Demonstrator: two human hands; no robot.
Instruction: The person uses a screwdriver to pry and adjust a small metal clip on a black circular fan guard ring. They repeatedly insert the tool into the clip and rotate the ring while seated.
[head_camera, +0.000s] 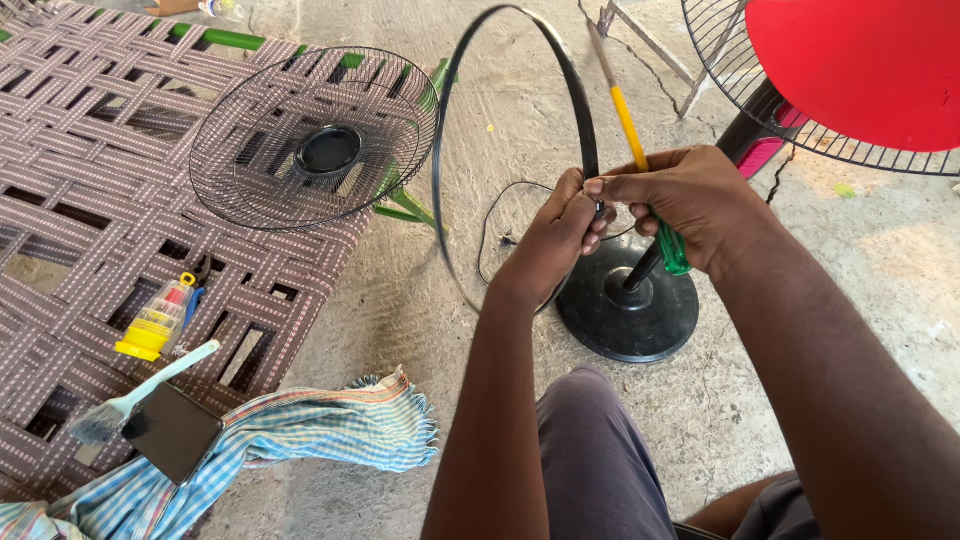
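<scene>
Both hands pinch the black ring (520, 120) at its clasp, steadying it. The right hand (690, 205) also clutches a screwdriver (640, 150); the left hand (560, 235) grips just beside.

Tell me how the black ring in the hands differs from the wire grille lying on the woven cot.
The black ring is an open hoop, bare inside; the wire grille is filled with spokes around a black hub. The ring stands upright, pinched by the left hand and right hand; the grille lies untouched on the cot. Both are round and black.
</scene>
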